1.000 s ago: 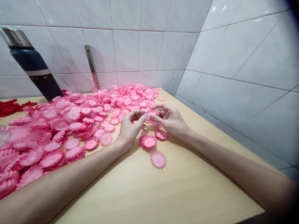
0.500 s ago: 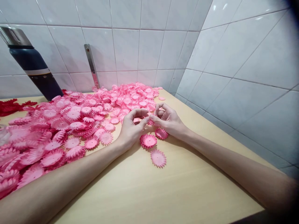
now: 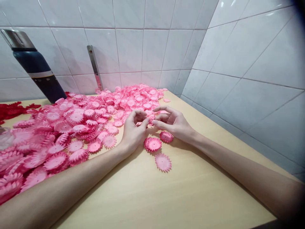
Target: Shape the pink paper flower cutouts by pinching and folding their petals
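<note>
My left hand point(image 3: 133, 129) is closed in a pinch, thumb and forefinger on the edge of a small pink petal disc point(image 3: 151, 117). This disc has a fringed rim and is partly hidden by the fingers. Facing it from the other side, my right hand point(image 3: 175, 124) has its thumb and curved fingers apart, the thumb tip close to the disc. On the table below the hands lie a deep-pink layered petal disc point(image 3: 152, 144), another dark-rimmed one point(image 3: 166, 136) and a paler flat one point(image 3: 163, 162).
A large heap of pink petal discs point(image 3: 78, 127) covers the table's left and back. Behind it a dark blue bottle point(image 3: 45, 76) stands near red pieces point(image 3: 10, 109). A metal strip point(image 3: 94, 65) is against the tiled wall point(image 3: 130, 51). The wooden table point(image 3: 147, 197) meets another wall at right.
The fingers of my right hand have spread and drawn slightly away from the left fingertips, which were touching them. More of the pink disc shows between the hands. The view has shifted a little.
</note>
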`<state>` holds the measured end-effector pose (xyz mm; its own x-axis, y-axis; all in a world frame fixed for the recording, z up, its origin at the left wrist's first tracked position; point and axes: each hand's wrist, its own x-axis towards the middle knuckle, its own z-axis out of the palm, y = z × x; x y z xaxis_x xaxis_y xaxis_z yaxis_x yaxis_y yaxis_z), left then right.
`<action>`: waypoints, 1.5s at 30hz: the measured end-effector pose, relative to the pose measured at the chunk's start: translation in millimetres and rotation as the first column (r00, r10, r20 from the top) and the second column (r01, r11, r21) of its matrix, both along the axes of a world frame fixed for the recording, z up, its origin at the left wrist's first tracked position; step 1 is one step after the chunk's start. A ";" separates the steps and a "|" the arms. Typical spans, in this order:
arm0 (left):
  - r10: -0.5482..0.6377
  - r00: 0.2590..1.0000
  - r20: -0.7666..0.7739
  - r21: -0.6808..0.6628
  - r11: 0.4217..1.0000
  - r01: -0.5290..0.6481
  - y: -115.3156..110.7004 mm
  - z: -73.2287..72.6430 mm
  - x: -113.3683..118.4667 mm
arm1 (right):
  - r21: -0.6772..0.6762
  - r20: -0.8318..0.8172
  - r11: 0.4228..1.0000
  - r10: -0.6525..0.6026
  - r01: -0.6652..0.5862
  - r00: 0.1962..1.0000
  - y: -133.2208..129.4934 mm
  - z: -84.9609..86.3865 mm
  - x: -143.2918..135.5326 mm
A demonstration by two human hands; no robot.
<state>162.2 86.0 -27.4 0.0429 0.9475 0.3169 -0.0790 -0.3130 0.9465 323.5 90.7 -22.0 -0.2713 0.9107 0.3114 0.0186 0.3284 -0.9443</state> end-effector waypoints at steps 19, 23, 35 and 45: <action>0.216 0.974 0.067 0.132 0.966 -0.223 -1.5 0.4 2.4 | 0.033 -0.088 0.999 0.032 -0.030 0.996 1.9 3.1 -2.3; 0.216 0.975 0.053 0.154 0.963 -0.222 -1.8 0.6 3.1 | -0.071 -0.170 0.997 0.010 -0.023 0.985 1.4 5.6 -1.4; 0.236 0.970 0.063 0.105 0.965 -0.241 -7.2 5.9 3.3 | -0.235 -0.223 0.966 0.052 -0.106 0.973 6.8 8.4 6.7; 0.261 0.965 -0.026 0.008 0.965 -0.261 -3.9 7.5 3.4 | -0.140 -0.345 0.985 -0.145 0.102 0.927 19.6 2.7 24.7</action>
